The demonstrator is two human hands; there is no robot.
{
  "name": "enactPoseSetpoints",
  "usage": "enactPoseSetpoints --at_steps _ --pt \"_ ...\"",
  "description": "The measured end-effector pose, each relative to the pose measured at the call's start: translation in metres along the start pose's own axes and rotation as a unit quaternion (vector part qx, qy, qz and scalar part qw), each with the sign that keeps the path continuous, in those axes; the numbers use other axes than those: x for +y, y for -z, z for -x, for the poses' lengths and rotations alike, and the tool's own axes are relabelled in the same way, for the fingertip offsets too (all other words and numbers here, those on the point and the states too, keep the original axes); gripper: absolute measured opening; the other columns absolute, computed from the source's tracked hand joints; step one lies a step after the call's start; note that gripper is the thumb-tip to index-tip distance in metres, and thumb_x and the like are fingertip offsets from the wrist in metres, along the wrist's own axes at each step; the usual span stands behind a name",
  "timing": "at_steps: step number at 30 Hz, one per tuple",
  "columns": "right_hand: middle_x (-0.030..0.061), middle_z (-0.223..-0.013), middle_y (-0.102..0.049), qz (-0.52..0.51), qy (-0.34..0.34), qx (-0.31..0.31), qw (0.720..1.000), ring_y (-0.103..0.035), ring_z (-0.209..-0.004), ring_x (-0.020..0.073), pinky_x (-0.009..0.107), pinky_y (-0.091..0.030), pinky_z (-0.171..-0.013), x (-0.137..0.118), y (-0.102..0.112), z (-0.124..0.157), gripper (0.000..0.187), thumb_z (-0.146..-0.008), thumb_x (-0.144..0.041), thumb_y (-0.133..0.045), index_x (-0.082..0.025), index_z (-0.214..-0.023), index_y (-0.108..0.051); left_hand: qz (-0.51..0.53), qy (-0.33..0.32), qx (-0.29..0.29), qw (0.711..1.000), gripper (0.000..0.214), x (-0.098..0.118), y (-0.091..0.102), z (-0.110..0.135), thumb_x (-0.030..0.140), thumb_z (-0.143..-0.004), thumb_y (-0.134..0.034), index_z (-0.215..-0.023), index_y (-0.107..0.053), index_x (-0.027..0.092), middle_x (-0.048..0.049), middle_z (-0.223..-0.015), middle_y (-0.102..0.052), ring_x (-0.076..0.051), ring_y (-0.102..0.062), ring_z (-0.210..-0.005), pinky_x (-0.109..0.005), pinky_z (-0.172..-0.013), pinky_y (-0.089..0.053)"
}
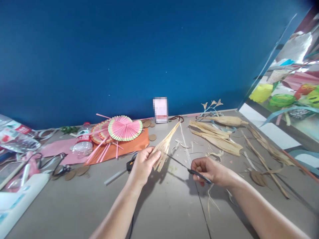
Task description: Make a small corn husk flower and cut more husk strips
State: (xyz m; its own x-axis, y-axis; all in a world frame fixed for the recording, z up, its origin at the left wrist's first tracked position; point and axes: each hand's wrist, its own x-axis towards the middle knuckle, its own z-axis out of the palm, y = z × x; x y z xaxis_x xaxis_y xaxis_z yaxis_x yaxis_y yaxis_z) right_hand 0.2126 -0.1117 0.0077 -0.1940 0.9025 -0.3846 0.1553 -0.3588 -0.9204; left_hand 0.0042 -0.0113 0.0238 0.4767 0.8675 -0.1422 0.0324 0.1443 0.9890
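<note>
Left hand [142, 166] pinches one frayed dried husk [165, 146] between thumb and fingers, holding it up over the middle of the worktop [169, 205] with its tip aimed at the back edge. The right hand [210, 170] is curled around the handles of one pair of scissors [183, 165], blades reaching left to the husk's lower end. Along the back edge there's one plastic bottle [83, 142] toward the left and at least two pleated pink paper fans [124, 128] on an orange sheet [134, 144] - and toward the back right corner, a loose pile of husks [216, 134], too overlapped to count.
</note>
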Motion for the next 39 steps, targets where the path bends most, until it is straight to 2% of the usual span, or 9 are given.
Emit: enactPoseSetpoints --at_steps 10,12,15,20,22,25,31,39 --pt "-0.0035 -0.047 -0.054 0.01 -0.006 0.006 1.0 -0.043 -0.042 0.0055 0.016 -0.028 -0.043 0.007 0.002 -0.001 0.03 -0.062 -0.039 -0.067 -0.014 -0.063 -0.051 0.017 0.016 -0.012 1.0 0.023 -0.001 0.001 -0.001 0.034 -0.069 -0.061 -0.072 -0.06 0.011 0.0007 -0.055 -0.056 -0.008 -0.049 -0.047 -0.018 -0.046 -0.037" --pt "-0.0036 -0.047 -0.054 0.007 -0.003 0.008 1.0 -0.042 -0.042 0.0052 0.016 -0.027 -0.042 0.007 0.002 -0.001 0.03 -0.062 -0.039 -0.068 -0.014 -0.063 -0.051 0.056 0.025 0.004 0.998 0.025 0.0 0.001 -0.002 0.032 -0.066 -0.064 -0.08 -0.061 0.012 -0.0002 -0.061 -0.06 -0.009 -0.054 -0.053 -0.018 -0.05 -0.041" --pt "-0.0039 -0.045 -0.053 -0.01 0.008 0.025 1.0 -0.041 -0.041 0.0048 0.016 -0.025 -0.041 0.007 0.001 -0.002 0.031 -0.062 -0.039 -0.068 -0.014 -0.062 -0.05 0.136 0.038 0.038 0.989 0.038 -0.001 0.001 -0.003 0.03 -0.06 -0.069 -0.093 -0.059 0.014 -0.0026 -0.075 -0.065 -0.012 -0.058 -0.06 -0.021 -0.053 -0.045" --pt "-0.0056 -0.044 -0.05 -0.045 0.022 0.073 0.996 -0.042 -0.04 0.0047 0.016 -0.024 -0.04 0.005 -0.002 -0.005 0.031 -0.061 -0.038 -0.069 -0.014 -0.062 -0.049 0.184 0.079 0.0 0.98 0.037 -0.003 0.0 -0.002 0.031 -0.058 -0.072 -0.089 -0.059 0.014 -0.0067 -0.086 -0.066 -0.012 -0.059 -0.062 -0.022 -0.053 -0.05" --pt "-0.006 -0.043 -0.049 -0.046 0.023 0.096 0.994 -0.042 -0.04 0.0046 0.017 -0.026 -0.04 0.004 -0.004 -0.006 0.03 -0.06 -0.037 -0.069 -0.015 -0.062 -0.049 0.168 0.097 -0.009 0.981 0.037 -0.004 -0.003 -0.001 0.033 -0.06 -0.071 -0.088 -0.059 0.013 -0.0085 -0.083 -0.066 -0.011 -0.058 -0.061 -0.021 -0.051 -0.049" --pt "-0.0057 -0.043 -0.05 -0.041 0.022 0.107 0.993 -0.04 -0.039 0.0045 0.017 -0.027 -0.04 0.002 -0.008 -0.007 0.029 -0.06 -0.035 -0.07 -0.015 -0.061 -0.049 0.15 0.107 0.012 0.983 0.034 -0.006 -0.008 -0.001 0.036 -0.061 -0.069 -0.084 -0.059 0.012 -0.0066 -0.074 -0.065 -0.009 -0.056 -0.056 -0.018 -0.045 -0.048" --pt "-0.0072 -0.041 -0.048 -0.065 0.02 0.09 0.994 -0.04 -0.038 0.0041 0.016 -0.026 -0.039 0.001 -0.015 -0.009 0.03 -0.058 -0.032 -0.072 -0.015 -0.059 -0.047 0.15 0.095 0.068 0.982 0.03 -0.01 -0.012 -0.004 0.03 -0.06 -0.071 -0.081 -0.06 0.012 -0.0032 -0.069 -0.063 -0.007 -0.055 -0.052 -0.015 -0.042 -0.046" --pt "-0.0075 -0.042 -0.046 -0.073 0.017 0.073 0.995 -0.041 -0.039 0.0042 0.017 -0.025 -0.04 -0.003 -0.017 -0.006 0.031 -0.059 -0.034 -0.071 -0.015 -0.059 -0.047 0.161 0.106 0.089 0.977 0.025 -0.009 -0.012 -0.006 0.026 -0.06 -0.07 -0.077 -0.058 0.012 -0.0016 -0.064 -0.062 -0.007 -0.053 -0.05 -0.015 -0.039 -0.044"
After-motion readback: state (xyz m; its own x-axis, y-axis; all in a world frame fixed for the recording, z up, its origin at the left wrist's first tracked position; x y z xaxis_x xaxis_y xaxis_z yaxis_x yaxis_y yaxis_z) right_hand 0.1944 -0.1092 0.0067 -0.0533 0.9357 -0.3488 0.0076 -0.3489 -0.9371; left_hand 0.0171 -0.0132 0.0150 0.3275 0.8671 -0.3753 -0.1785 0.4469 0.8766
